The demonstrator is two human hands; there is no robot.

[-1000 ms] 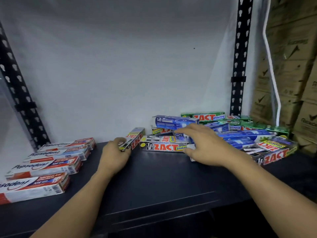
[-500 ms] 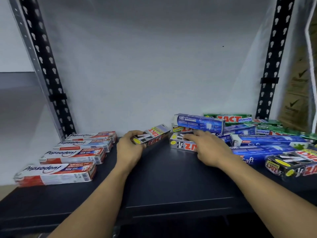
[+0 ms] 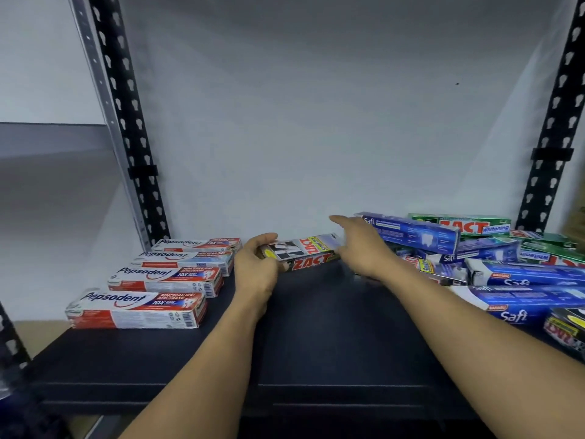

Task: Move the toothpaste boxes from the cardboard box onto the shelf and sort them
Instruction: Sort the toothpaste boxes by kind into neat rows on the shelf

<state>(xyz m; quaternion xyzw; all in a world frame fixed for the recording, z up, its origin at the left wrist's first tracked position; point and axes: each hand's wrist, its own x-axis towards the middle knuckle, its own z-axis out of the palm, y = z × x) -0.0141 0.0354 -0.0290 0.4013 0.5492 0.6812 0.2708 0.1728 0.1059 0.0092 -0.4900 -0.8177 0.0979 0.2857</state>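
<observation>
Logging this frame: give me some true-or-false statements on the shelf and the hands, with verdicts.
1. Four Pepsodent boxes lie in a row on the left of the shelf. True.
2. The left hand holds a blue box. False: it grips the left end of a black Zact box.
3. The blue Safi boxes are in the mixed pile on the right. True.
4. The Pepsodent boxes stand upright on end. False: they lie flat, side by side.
5. The right hand reaches to the right end of the black Zact box. True.
</observation>
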